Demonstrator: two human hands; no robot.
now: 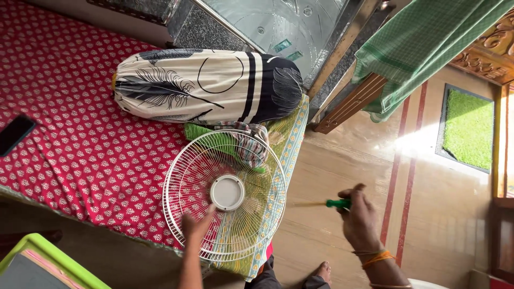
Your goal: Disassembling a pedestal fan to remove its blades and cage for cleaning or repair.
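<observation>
A round white wire fan guard [225, 195] with a white centre disc lies flat on the corner of a bed with a red patterned sheet [80, 139]. My left hand [197, 225] rests on the guard's lower wires, fingers spread toward the disc. Over the floor to the right, my right hand [360, 219] grips a screwdriver with a green handle [338, 203]; its shaft points left toward the guard and looks blurred.
A cream and black feather-print bolster [209, 85] lies behind the guard, with folded striped cloth [251, 142] under it. A black phone [15, 134] lies at the left. A green cloth [423, 48], a green mat [468, 128] and a lime-edged stool [48, 265] surround.
</observation>
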